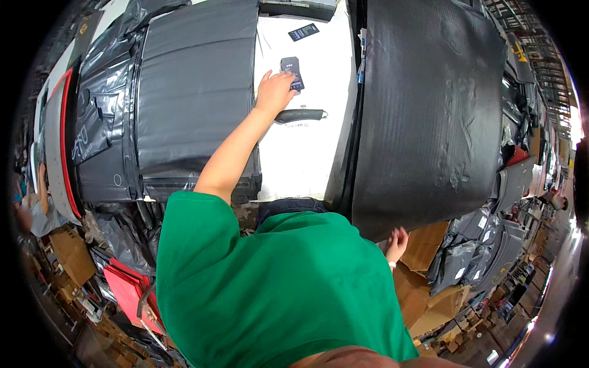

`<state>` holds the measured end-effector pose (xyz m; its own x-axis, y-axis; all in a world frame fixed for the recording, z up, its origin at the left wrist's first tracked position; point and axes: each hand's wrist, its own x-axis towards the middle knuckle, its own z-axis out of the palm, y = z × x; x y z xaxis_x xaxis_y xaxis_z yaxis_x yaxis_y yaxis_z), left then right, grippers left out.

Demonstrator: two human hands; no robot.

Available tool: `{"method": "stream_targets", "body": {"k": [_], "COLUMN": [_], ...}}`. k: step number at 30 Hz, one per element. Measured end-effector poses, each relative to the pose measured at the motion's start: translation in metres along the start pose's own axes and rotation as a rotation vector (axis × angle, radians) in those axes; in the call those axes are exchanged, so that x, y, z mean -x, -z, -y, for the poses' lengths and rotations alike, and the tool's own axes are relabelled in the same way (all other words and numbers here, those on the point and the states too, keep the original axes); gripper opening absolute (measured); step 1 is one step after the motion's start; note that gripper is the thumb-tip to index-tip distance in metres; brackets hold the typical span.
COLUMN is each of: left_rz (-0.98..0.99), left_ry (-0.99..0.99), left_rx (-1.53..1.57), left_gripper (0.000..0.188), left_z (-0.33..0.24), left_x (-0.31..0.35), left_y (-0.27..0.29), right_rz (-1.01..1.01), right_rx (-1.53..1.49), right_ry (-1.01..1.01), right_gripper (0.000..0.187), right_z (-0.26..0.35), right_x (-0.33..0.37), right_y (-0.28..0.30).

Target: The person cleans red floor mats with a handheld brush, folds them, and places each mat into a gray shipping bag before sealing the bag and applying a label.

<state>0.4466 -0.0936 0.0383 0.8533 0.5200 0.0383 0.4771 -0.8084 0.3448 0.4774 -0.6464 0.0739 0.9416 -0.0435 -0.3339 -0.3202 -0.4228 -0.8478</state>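
My left hand (pixel 275 92) reaches forward over the white work surface (pixel 307 159). Its fingers are stretched out and rest on the lower part of a black phone (pixel 291 66) lying face up; the thumb stands apart. Just nearer to me lies a black, slightly curved handle-shaped tool (pixel 300 115) with a small ring-like right end. A second dark, flat rectangular thing (pixel 304 32), like a phone or a printed card, lies farther back. Low by my right side, my right hand (pixel 397 245) is next to the near edge of a large black sheet (pixel 423 110), fingers loosely apart, nothing visible in them.
Black-wrapped flat panels (pixel 196 92) cover the left of the table. A grey piece with a red edge (pixel 64 147) stands farther left, near another person (pixel 43 211). Red pieces (pixel 129 288) hang low left; cardboard boxes (pixel 423 245) and wrapped parts (pixel 457 264) are at lower right.
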Motion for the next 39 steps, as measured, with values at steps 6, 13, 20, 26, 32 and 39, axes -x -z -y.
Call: {"method": "stream_targets", "body": {"k": [6,13,20,26,32,39], "left_rz": [0.081,0.028,0.204,-0.068,0.286,0.817], "left_ry": [0.013,-0.052,-0.019,0.032,-1.091,-1.158], "left_rx": [-0.095,-0.197,-0.157,0.117,0.424,0.332], "left_gripper": [0.038,0.027,0.022,0.023,0.024,0.046], "left_z": [-0.008,-0.011,0.002,-0.118,-0.335,-0.313], "left_x": [-0.017,-0.018,-0.037,-0.075,-0.034,0.07], "left_y": [0.008,0.004,0.012,0.046,0.044,0.077], "right_rz": [-0.004,0.126,-0.007,-0.303,-0.329,-0.267], "right_rx": [-0.294,-0.247,-0.458,-0.906,-0.857,-0.96], "right_ry": [-0.945,-0.684,-0.678,-0.083,0.2,0.228], "right_gripper": [0.056,0.037,0.038,0.007,0.009,0.026], "right_z": [-0.181,-0.166,-0.083,0.071,0.138,0.097], "right_x": [0.017,0.039,0.074,0.06,0.045,0.047], "right_y": [0.033,-0.004,0.013,0.053,0.074,0.1]}}
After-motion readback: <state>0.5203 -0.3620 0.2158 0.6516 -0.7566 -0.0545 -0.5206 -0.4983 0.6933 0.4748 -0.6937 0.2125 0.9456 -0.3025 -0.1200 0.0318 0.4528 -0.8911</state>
